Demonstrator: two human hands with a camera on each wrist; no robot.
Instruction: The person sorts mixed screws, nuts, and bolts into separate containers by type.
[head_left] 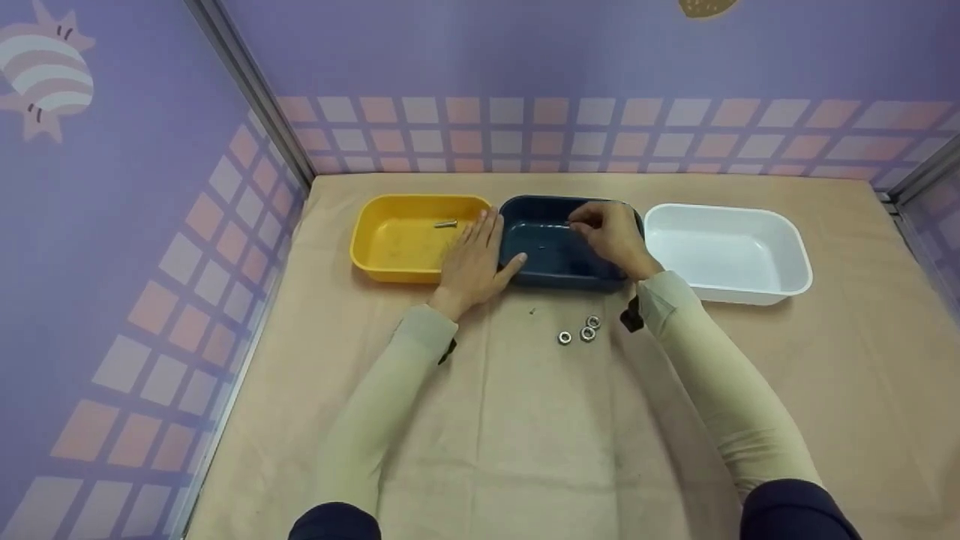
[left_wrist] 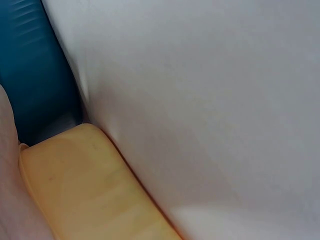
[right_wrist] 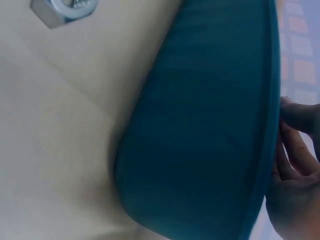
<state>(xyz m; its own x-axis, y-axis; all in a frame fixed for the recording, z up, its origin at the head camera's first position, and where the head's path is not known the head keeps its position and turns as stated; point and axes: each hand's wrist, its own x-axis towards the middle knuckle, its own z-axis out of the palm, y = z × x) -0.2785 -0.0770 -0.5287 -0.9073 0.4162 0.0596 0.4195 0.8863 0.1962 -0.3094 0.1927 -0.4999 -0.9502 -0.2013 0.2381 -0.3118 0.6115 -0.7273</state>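
Note:
My left hand (head_left: 474,262) rests with straight fingers across the adjoining rims of the yellow bin (head_left: 405,275) and the dark blue bin (head_left: 559,280). A silver bolt (head_left: 445,223) lies inside the yellow one. Over the right part of the blue bin, my right hand (head_left: 611,232) has thumb and fingers curled together in a pinch. A tiny dark tip, seemingly of a small screw (right_wrist: 286,96), shows at those fingertips; most of it is hidden. Another tiny piece (head_left: 541,247) lies on the blue bin's floor.
To the right stands a white bin (head_left: 731,295). In front of the bins, several metal nuts (head_left: 565,337) and a tiny screw (head_left: 532,310) lie on the beige tablecloth (head_left: 547,435). Patterned purple walls (head_left: 525,60) border the table at the back and sides.

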